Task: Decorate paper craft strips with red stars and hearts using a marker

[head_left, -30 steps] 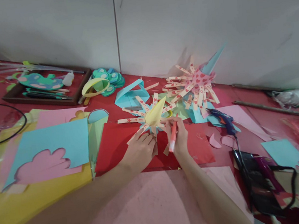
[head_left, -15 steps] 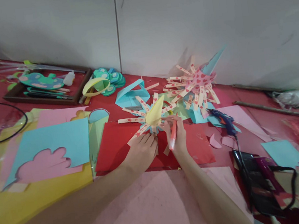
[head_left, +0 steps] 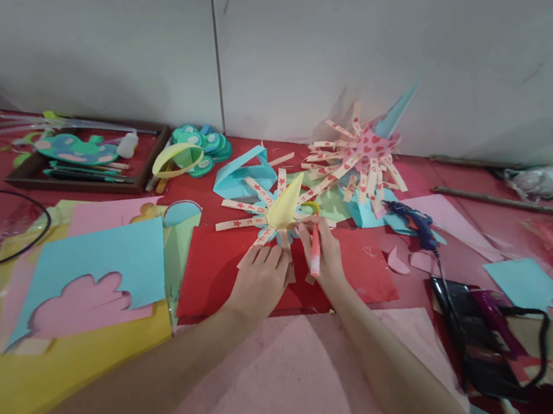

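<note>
A paper craft [head_left: 284, 209] with a yellow cone in its middle lies over a red sheet [head_left: 204, 276]. Cream paper strips spread out from it, several bearing red letters and stars. My left hand [head_left: 260, 279] has its fingers curled over the lower strips and holds them down; its thumb side is against the strip [head_left: 285, 241] below the cone. Between the fingers of my right hand [head_left: 330, 257] is an orange-red marker [head_left: 315, 252], slanted, its writing end hidden near the craft's lower right strips.
Behind stands a similar pink paper craft [head_left: 365, 149] with heart-printed strips. A glue gun [head_left: 414, 220] lies to the right, above a black case [head_left: 464, 318]. Cut paper sheets [head_left: 135, 251] spread at left, below a brown tray [head_left: 139, 180] of brushes.
The paper craft has turned slightly and shifted a little left. My left fingers have spread a bit along its strips, and my right hand with the marker has moved slightly left.
</note>
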Available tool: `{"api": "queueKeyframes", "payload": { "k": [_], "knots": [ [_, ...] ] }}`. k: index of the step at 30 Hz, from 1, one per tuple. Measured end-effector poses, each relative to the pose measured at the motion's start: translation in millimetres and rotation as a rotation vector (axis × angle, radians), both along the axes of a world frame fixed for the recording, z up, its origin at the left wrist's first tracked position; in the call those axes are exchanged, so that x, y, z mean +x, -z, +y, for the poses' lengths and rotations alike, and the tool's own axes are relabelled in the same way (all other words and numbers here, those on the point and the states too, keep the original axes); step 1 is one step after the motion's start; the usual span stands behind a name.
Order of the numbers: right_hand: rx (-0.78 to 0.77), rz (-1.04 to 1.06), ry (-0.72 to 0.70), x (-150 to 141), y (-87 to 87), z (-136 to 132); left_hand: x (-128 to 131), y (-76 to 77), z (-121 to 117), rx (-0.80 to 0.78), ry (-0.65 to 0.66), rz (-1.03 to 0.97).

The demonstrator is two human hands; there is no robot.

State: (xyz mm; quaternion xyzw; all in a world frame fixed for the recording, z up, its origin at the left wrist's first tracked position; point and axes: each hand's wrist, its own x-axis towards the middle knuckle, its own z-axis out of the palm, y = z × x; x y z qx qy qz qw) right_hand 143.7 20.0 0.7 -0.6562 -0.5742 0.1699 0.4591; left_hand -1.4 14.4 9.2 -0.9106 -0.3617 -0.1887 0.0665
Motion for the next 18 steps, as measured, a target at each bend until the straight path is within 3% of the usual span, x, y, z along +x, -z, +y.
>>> {"api": "queueKeyframes", "payload": {
  "k": [18],
  "knots": [
    [0.034, -0.071, 0.051, 0.0, -0.8, 0.3, 0.6, 9.2, -0.9, 0.028, -0.022, -0.001]
  ]
}}
